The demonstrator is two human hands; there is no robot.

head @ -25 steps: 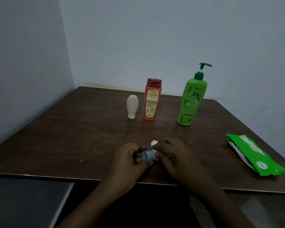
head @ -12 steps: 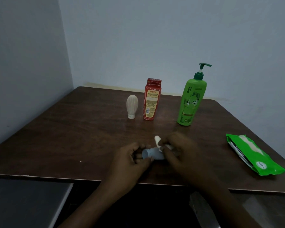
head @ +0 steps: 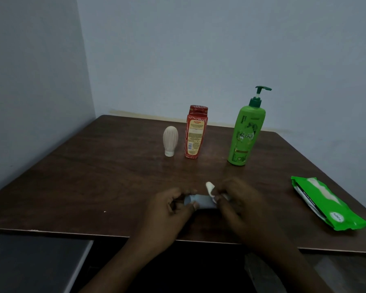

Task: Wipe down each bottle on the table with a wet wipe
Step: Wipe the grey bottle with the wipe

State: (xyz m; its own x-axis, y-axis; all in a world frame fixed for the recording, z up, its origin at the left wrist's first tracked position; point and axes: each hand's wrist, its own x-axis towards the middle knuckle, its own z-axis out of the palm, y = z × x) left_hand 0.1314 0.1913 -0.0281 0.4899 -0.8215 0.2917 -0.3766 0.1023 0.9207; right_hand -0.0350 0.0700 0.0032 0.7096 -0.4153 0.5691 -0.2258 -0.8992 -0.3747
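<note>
A small grey-white bottle [head: 201,201] lies sideways just above the dark wooden table [head: 97,166], near its front edge. My left hand [head: 169,206] grips its left end. My right hand [head: 239,204] pinches a white wet wipe [head: 210,188] against the bottle's right part; most of the wipe is hidden under the fingers. Farther back stand a small cream ribbed bottle [head: 170,140], a red bottle [head: 195,132] and a tall green pump bottle [head: 246,132], all upright.
A green pack of wet wipes [head: 325,204] lies at the table's right side. Pale walls close off the back and the left. A grey surface [head: 30,263] sits below the table's front edge on the left.
My right hand has slid to the right along the small bottle with the wipe, baring more of the bottle's body. My left hand has kept its grip in place.
</note>
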